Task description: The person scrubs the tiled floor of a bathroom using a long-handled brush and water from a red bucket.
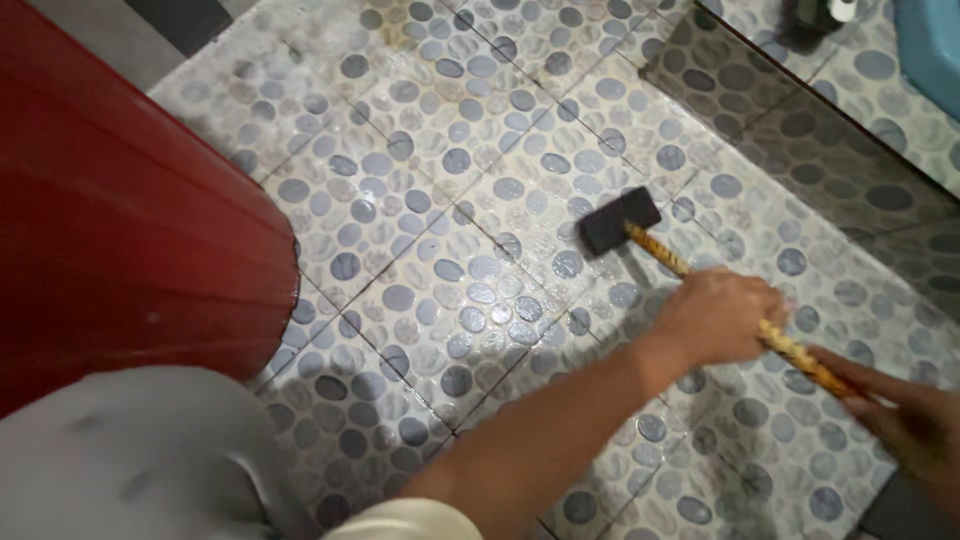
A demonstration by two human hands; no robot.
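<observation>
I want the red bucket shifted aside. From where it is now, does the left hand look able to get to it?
Probably yes. The left hand grips the mallet handle, and only open tiled floor lies between it and the red bucket, though it must let go first.

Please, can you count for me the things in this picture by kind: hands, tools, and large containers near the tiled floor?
Hands: 2, left hand and right hand, both on the handle
Tools: 1, black-headed mallet
Large containers: 2, red tub and blue basin
Total: 5
</observation>
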